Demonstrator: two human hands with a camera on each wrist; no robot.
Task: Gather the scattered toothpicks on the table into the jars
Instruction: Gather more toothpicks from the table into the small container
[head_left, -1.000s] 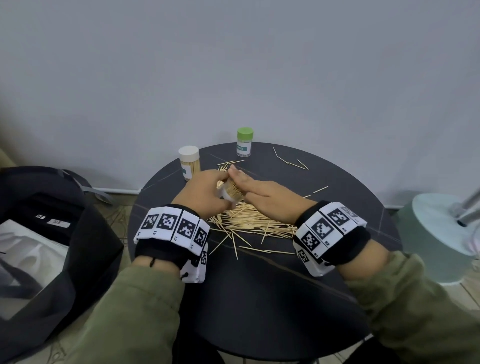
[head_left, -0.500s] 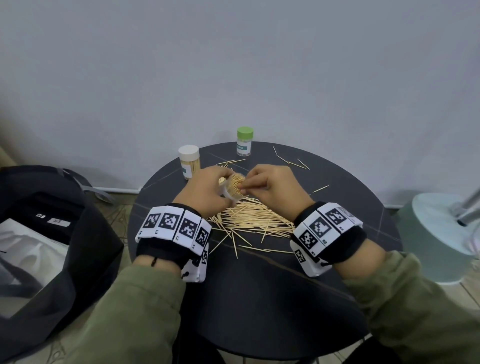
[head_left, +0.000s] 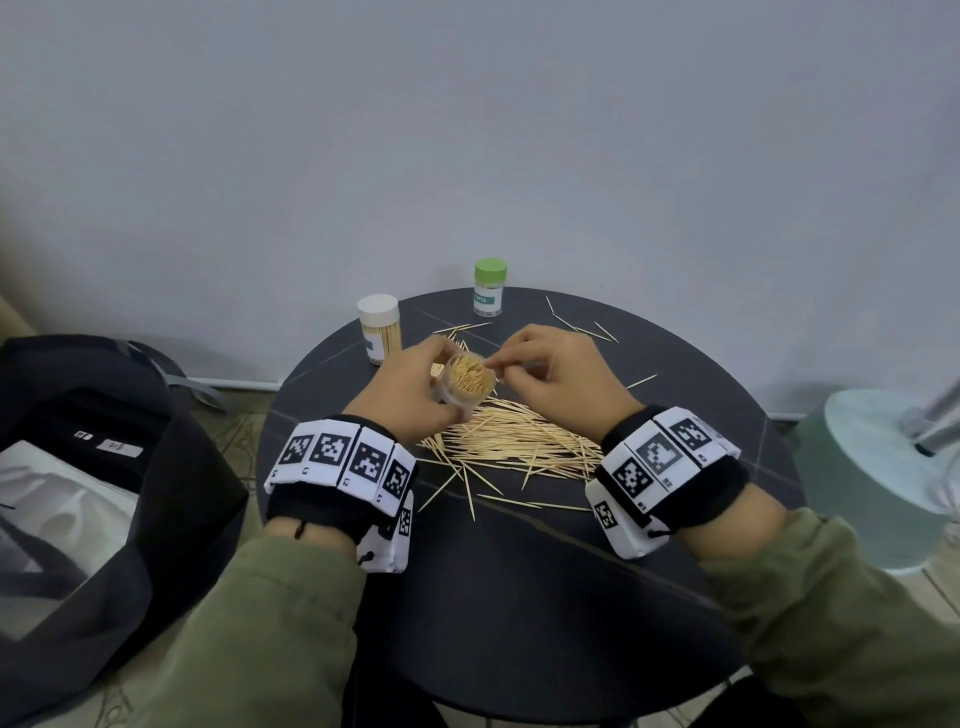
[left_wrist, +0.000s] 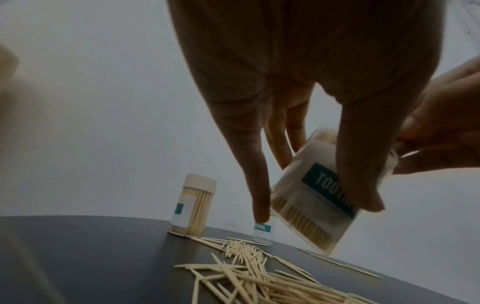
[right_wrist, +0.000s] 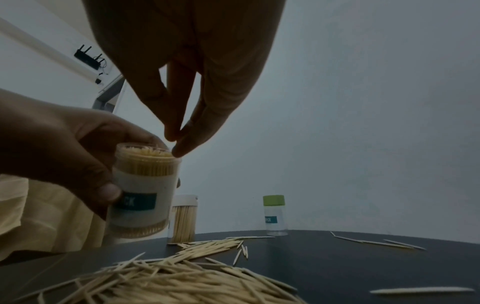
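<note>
My left hand (head_left: 413, 392) grips an open, labelled jar (head_left: 470, 382) packed full of toothpicks and holds it tilted above the round dark table (head_left: 519, 597). In the right wrist view the jar (right_wrist: 145, 185) hangs clear of the tabletop. My right hand (head_left: 501, 364) is at the jar's mouth with thumb and fingertips pinched together (right_wrist: 175, 142) at the rim; I see no toothpick between them. A big pile of loose toothpicks (head_left: 519, 441) lies under and in front of both hands. Several strays (head_left: 582, 327) lie further back.
A white-capped jar (head_left: 380, 327) full of toothpicks and a green-capped jar (head_left: 489, 293) stand at the table's far edge by the wall. A black bag (head_left: 104, 467) sits on the floor to the left, a pale green round base (head_left: 872, 467) to the right.
The right hand went from lying flat over the jar's mouth to pinching at its rim. The jar turned its mouth more upward, so the packed toothpick ends show.
</note>
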